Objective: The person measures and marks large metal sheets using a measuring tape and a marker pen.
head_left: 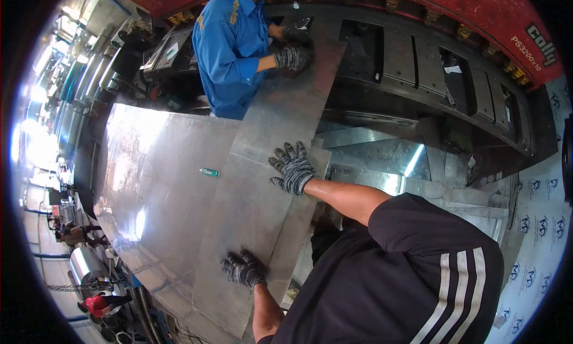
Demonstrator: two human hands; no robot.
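A long narrow metal sheet (271,141) lies across a larger shiny sheet (155,183) and reaches toward the red press machine (477,10). My right hand (292,168), in a grey knit glove, rests flat with fingers spread on the narrow sheet near its right edge. In the same kind of glove, my left hand (243,268) presses on the sheet's near end with fingers bent. At the far end, a co-worker in a blue shirt (230,45) has a gloved hand (292,57) on the same sheet.
A small green marker (209,172) lies on the large sheet, left of my right hand. Bent metal pieces (382,159) are stacked below the machine's dark tooling bed (418,63). Machinery and pipes (89,266) line the left side.
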